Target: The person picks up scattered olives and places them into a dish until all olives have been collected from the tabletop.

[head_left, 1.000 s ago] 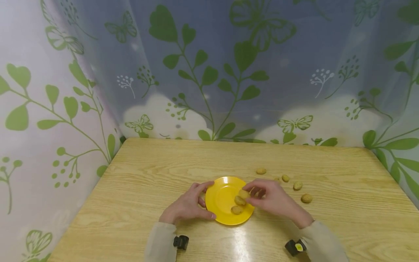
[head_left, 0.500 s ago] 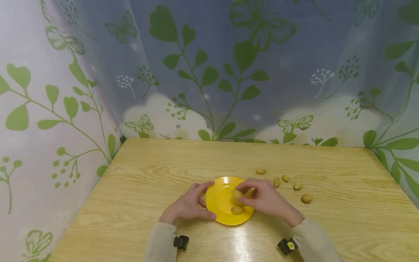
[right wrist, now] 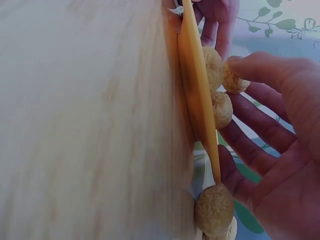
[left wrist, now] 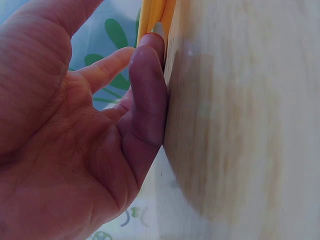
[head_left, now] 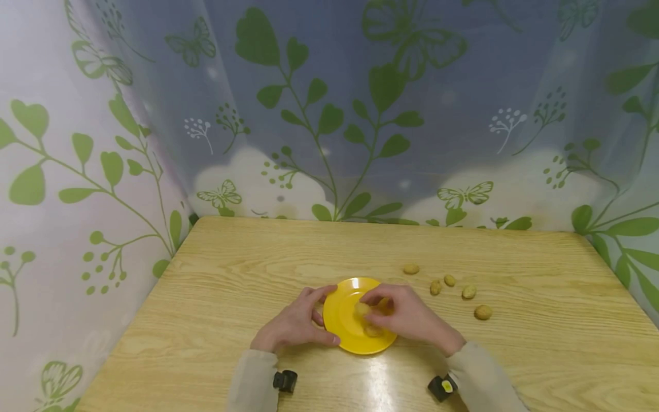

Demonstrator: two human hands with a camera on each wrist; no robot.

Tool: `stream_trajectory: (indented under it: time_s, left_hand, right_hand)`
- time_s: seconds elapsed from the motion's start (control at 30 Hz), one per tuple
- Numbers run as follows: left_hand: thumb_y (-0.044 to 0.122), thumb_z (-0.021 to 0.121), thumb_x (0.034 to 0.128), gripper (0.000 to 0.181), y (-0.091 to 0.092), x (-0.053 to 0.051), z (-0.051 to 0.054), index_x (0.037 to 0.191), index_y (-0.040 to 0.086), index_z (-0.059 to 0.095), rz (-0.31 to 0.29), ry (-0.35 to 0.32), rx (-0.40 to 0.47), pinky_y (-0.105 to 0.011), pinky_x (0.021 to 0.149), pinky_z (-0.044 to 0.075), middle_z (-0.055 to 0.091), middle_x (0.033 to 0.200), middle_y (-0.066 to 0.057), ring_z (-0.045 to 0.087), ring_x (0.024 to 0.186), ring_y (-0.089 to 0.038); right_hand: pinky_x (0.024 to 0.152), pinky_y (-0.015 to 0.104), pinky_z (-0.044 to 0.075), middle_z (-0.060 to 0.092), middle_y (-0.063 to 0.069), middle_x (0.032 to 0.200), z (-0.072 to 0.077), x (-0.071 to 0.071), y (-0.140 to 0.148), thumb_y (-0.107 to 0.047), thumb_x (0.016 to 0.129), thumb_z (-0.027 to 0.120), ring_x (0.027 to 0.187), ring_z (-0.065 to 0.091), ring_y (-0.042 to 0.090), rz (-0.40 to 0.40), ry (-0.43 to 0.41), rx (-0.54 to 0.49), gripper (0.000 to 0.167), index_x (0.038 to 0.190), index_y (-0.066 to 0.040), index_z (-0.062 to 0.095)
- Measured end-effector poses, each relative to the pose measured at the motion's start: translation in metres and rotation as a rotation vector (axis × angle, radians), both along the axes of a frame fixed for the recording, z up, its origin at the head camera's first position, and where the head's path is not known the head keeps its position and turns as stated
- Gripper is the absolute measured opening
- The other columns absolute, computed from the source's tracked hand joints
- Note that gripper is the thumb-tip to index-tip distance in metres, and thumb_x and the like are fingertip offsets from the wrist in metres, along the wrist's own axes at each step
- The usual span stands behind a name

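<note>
In the head view a round yellow plate [head_left: 337,315] lies on the table. My left hand [head_left: 296,323] holds it by its left side, thumb at the near rim and fingers along the far left. Over the plate's middle, my right hand [head_left: 412,315] pinches a wrinkled tan walnut [head_left: 362,309] between thumb and fingers. The right wrist view shows this held walnut [right wrist: 237,82] beside other walnuts [right wrist: 222,110] on the plate. From the head, my right fingers partly cover those. The left wrist view shows only my left hand [left wrist: 100,115] and the plate's edge [left wrist: 150,17].
Several walnuts lie loose on the wooden table [head_left: 247,257] to the right of the plate, among them a far one [head_left: 411,269] and a right-hand one [head_left: 483,312]. A leaf-patterned curtain [head_left: 329,114] hangs behind the table and at its left side.
My right hand has shifted left across the plate with the pinched walnut, uncovering a loose walnut on the table. My left hand and the plate have stayed put.
</note>
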State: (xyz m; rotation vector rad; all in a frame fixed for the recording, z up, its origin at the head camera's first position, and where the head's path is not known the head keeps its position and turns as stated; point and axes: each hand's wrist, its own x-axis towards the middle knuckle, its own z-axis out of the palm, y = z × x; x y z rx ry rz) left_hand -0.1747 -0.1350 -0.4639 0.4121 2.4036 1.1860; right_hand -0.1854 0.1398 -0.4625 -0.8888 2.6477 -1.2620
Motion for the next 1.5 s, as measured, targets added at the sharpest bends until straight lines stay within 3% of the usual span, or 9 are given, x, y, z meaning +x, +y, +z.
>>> stream_trajectory:
  time_s: [0.63, 1.07, 1.5]
  left_hand:
    - [0.032, 0.092, 0.0746, 0.1, 0.002, -0.001, 0.0006, 0.158, 0.024, 0.038, 0.009, -0.005, 0.015, -0.032, 0.086, 0.05, 0.044, 0.139, -0.009, 0.061, 0.093, -0.015]
    - [0.033, 0.092, 0.0748, 0.1, 0.002, -0.0015, 0.0002, 0.158, 0.024, 0.038, -0.001, -0.003, 0.013, -0.032, 0.087, 0.051, 0.044, 0.139, -0.009, 0.061, 0.093, -0.015]
    - [0.032, 0.093, 0.0739, 0.1, 0.0015, -0.0003, -0.001, 0.158, 0.025, 0.038, -0.002, 0.014, 0.002, -0.031, 0.084, 0.05, 0.045, 0.138, -0.009, 0.06, 0.092, -0.014]
  right_hand:
    - [0.091, 0.03, 0.051, 0.075, -0.011, 0.106, -0.0023, 0.0022, -0.008, -0.026, 0.088, 0.079, 0.102, 0.065, 0.01, 0.06, -0.036, 0.107, 0.019, 0.107, -0.023, 0.077]
    - [0.085, 0.024, 0.045, 0.076, -0.016, 0.101, -0.0056, 0.0017, -0.0102, -0.03, 0.09, 0.079, 0.092, 0.061, 0.006, 0.127, -0.017, 0.105, 0.014, 0.103, -0.025, 0.078]
    - [0.092, 0.028, 0.05, 0.075, -0.012, 0.107, -0.002, 0.0047, -0.006, -0.034, 0.091, 0.078, 0.101, 0.064, 0.009, 0.124, -0.043, 0.097, 0.018, 0.106, -0.024, 0.077]
